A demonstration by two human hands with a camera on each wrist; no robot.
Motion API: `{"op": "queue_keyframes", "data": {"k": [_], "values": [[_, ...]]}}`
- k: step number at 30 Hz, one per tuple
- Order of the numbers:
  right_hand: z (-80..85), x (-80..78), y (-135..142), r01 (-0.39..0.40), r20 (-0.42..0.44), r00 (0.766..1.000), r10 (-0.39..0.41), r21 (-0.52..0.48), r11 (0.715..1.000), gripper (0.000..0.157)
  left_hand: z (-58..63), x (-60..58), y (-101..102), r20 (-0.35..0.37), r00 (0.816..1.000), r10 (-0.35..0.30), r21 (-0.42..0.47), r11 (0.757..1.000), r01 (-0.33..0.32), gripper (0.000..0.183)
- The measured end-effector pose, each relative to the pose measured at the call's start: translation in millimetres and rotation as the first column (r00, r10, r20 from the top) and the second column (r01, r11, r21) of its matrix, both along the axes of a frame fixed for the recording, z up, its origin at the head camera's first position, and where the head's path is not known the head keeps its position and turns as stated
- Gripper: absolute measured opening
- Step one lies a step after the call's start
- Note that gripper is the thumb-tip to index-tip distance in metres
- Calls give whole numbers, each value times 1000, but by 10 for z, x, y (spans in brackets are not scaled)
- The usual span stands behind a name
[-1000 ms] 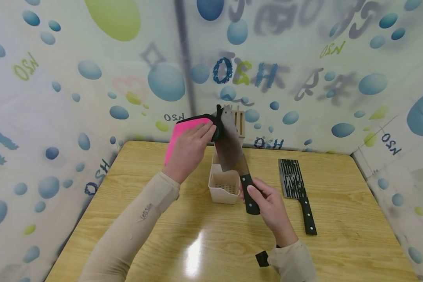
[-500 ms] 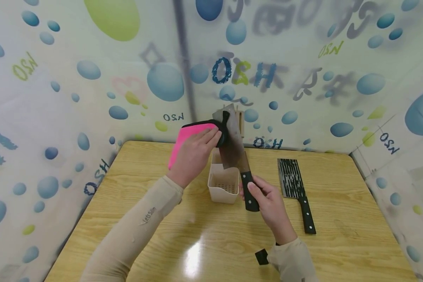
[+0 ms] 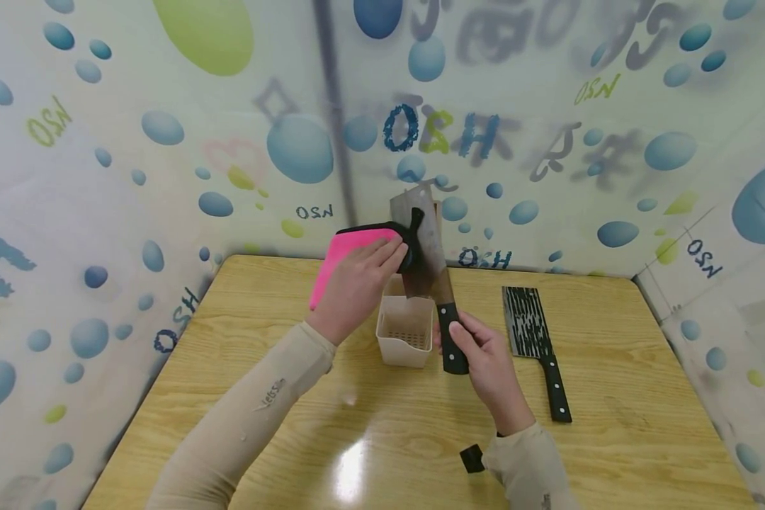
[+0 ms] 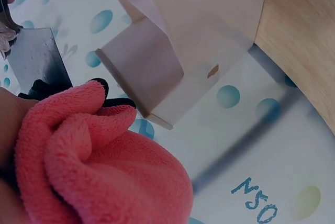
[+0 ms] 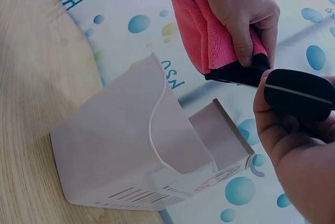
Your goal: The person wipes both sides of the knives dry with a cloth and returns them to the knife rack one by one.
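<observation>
Your cleaver [image 3: 436, 263] has a plain grey blade and black riveted handle, held up at a slant, with your folded pink-and-black cloth [image 3: 346, 251] against the blade.

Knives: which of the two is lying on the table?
The knife with the black-streaked blade, at the right on the table. The other knife has a plain blade and is in the right hand.

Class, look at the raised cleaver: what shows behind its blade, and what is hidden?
Past the right edge of the raised cleaver, a narrow beige strip shows against the patterned wall. Lower, the cleaver overlaps the back of the beige holder. What the cleaver covers cannot be seen.
</observation>
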State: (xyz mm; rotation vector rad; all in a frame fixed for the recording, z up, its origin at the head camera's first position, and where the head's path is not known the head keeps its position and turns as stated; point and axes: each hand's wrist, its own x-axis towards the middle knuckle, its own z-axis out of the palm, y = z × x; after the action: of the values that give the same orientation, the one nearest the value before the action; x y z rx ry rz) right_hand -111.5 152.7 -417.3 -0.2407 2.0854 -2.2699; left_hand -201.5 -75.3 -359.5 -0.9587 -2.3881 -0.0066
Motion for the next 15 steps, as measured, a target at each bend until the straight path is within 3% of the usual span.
{"op": "queue_keyframes", "data": {"k": [15], "values": [[-22,-59,-24,59,-6,998,-59,-72,996,42,-79,110,50,-18,998,-59,-46,997,58,47]]}}
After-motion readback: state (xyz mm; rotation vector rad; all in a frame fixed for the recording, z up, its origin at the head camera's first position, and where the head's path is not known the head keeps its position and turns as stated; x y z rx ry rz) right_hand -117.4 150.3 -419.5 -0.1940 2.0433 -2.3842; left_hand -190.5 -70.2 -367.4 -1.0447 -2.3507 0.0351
